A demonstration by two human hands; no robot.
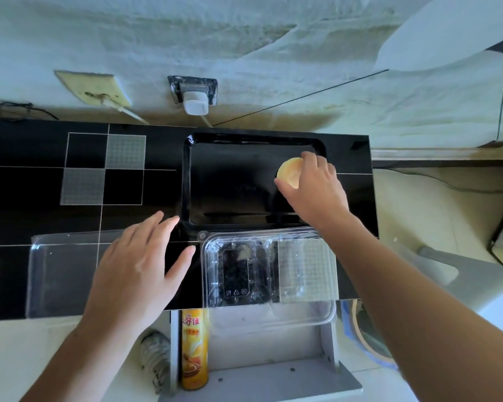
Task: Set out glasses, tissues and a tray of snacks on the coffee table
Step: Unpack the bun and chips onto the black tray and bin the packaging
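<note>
A black rectangular tray (186, 181) lies on the glossy black table (26, 184). My right hand (314, 190) holds a round pale yellow snack (289, 171) at the tray's right end, fingers curled round its edge. Just in front of the tray sits an open clear plastic snack container (269, 268), its lid (61, 274) spread flat to the left. My left hand (140, 268) hovers over that lid with fingers straight and spread, holding nothing.
A yellow tube of crisps (194, 349) stands below the table's front edge beside a grey shelf (273, 378). Wall sockets with a white plug (196, 103) sit behind the table. The table's right edge (372, 198) drops off near my right arm.
</note>
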